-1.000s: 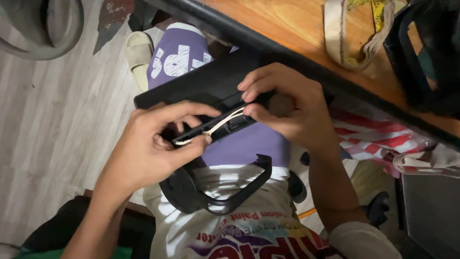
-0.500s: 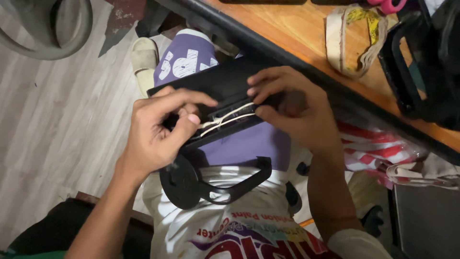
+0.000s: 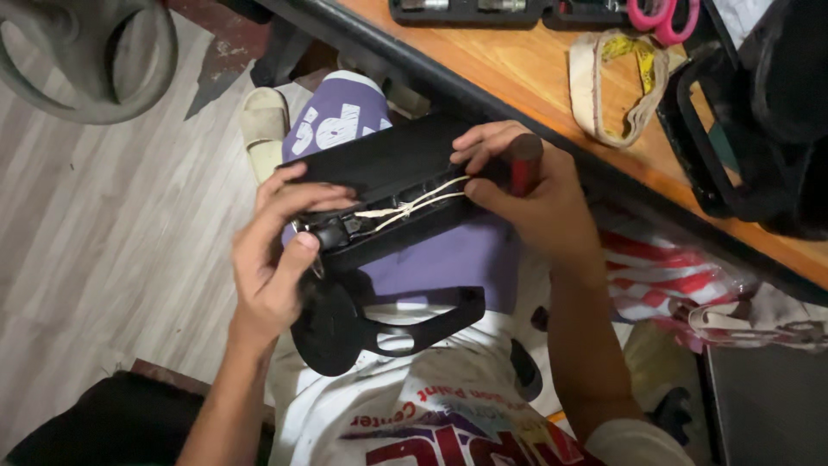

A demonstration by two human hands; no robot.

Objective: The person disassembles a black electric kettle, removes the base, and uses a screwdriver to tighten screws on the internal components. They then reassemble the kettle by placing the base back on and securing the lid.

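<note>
Black case (image 3: 392, 164) sits in the lap, just below the bench (image 3: 552, 86) edge, tilted, lying over the purple shorts (image 3: 448, 263).

Left hand (image 3: 272, 259): grip closed on the case's left end, fingers over the top, thumb (image 3: 302, 250) pressed by the open seam.

Right hand (image 3: 535, 203): grip closed on the case's right end, fingers curled over the top edge. It also holds a dark tool with a red handle (image 3: 522, 160) against that end; can't tell what kind of tool.

Two pale cords (image 3: 414, 205) run along the case's open seam from left of centre toward the right hand, knotted near the left.

Black strap loop (image 3: 405, 332) hangs below the case, on the white printed shirt (image 3: 431, 406).

On the bench, right of the case: coiled webbing strap (image 3: 617, 86). Beyond the case at the bench's far side: black tool tray (image 3: 466, 10) and pink-handled scissors (image 3: 660, 19).

Left of the case, on the wood floor: beige slipper (image 3: 263, 125).
</note>
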